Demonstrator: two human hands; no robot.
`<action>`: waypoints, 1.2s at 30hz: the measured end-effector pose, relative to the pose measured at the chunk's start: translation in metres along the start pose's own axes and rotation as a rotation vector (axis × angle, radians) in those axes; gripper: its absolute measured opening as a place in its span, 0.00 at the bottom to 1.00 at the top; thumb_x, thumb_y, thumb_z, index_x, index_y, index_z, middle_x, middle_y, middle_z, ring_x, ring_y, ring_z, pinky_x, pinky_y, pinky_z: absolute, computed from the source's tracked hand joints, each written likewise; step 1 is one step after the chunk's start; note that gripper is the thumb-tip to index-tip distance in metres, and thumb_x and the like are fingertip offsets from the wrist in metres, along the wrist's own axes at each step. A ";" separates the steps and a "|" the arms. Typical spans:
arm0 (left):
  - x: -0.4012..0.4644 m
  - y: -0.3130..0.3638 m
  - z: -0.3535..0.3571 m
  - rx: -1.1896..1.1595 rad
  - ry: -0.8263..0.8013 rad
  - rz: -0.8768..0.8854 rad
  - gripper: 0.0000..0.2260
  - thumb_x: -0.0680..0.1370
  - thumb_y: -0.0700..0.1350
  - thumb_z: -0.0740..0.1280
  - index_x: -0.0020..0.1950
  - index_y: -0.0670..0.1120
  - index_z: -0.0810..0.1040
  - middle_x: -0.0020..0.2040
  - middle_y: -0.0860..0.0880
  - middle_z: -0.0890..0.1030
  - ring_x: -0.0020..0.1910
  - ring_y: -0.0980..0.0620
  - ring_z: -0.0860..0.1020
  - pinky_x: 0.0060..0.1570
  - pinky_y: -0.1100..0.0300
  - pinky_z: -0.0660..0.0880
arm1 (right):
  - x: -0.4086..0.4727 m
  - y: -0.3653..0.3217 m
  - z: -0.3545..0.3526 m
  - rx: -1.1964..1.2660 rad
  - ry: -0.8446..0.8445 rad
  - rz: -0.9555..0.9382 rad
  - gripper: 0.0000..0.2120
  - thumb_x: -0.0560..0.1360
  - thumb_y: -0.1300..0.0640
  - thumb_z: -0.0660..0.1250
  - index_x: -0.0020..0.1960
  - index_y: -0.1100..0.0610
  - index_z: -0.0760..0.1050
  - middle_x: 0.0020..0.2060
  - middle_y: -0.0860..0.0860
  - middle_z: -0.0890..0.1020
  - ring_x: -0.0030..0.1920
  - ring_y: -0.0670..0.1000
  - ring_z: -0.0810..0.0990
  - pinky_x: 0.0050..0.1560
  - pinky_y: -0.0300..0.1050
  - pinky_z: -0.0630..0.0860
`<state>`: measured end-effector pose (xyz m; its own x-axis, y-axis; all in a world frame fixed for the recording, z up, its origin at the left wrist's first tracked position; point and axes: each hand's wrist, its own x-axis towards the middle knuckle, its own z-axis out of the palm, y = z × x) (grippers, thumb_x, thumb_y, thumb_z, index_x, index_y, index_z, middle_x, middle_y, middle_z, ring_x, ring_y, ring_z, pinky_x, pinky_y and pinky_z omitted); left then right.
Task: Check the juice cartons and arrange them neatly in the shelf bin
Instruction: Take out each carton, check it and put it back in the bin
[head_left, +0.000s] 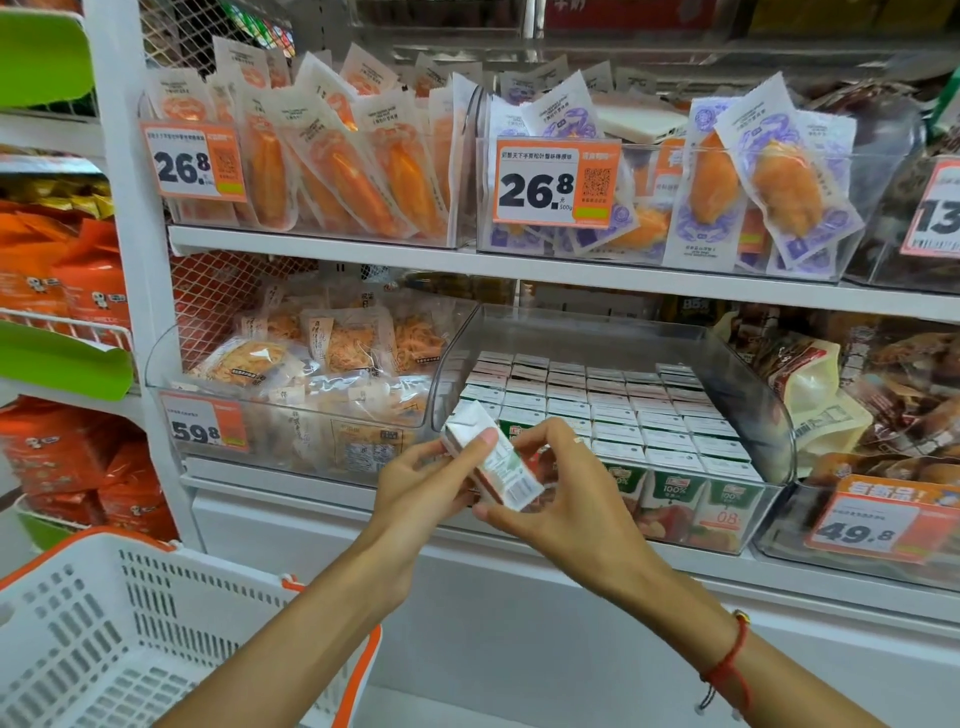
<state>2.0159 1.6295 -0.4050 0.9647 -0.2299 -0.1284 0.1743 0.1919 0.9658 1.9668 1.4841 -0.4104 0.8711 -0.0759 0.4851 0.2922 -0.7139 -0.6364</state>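
Note:
A small white and green juice carton (494, 456) is held tilted in front of the shelf, its printed side facing me. My left hand (423, 480) grips its left end, thumb across the face. My right hand (558, 491) holds its right end with curled fingers. Behind them, a clear plastic shelf bin (769, 410) on the lower shelf holds several rows of the same cartons (639, 415), standing upright and packed tight, white tops up. The bin's front left corner is hidden by my hands.
A white basket with orange trim (130, 634) sits at the lower left, below my left forearm. Clear bins of bagged snacks (311, 374) flank the juice bin, and more stand on the shelf above (571, 171). Orange price tags (878, 522) hang on bin fronts.

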 end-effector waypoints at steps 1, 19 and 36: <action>0.001 0.001 -0.003 -0.002 -0.001 0.005 0.20 0.71 0.49 0.76 0.61 0.45 0.79 0.46 0.48 0.87 0.45 0.54 0.85 0.41 0.65 0.81 | 0.002 0.000 -0.003 0.126 -0.054 0.056 0.19 0.66 0.47 0.78 0.50 0.44 0.71 0.44 0.39 0.78 0.46 0.41 0.76 0.42 0.35 0.76; -0.002 0.001 -0.008 0.402 -0.163 0.584 0.28 0.62 0.43 0.80 0.58 0.57 0.75 0.56 0.60 0.80 0.57 0.64 0.78 0.54 0.72 0.74 | 0.010 0.012 -0.031 0.634 -0.290 0.155 0.21 0.75 0.52 0.70 0.66 0.42 0.74 0.62 0.38 0.79 0.63 0.38 0.75 0.57 0.36 0.77; 0.012 -0.006 -0.017 0.117 -0.217 0.125 0.27 0.70 0.60 0.68 0.67 0.54 0.73 0.53 0.50 0.85 0.53 0.51 0.83 0.51 0.56 0.80 | 0.002 0.010 -0.029 0.326 -0.363 0.059 0.25 0.70 0.49 0.75 0.64 0.36 0.74 0.59 0.38 0.79 0.60 0.40 0.77 0.55 0.38 0.78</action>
<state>2.0295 1.6422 -0.4162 0.9102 -0.4128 0.0326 0.0202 0.1229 0.9922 1.9606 1.4568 -0.3985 0.9543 0.1795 0.2390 0.2960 -0.4559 -0.8394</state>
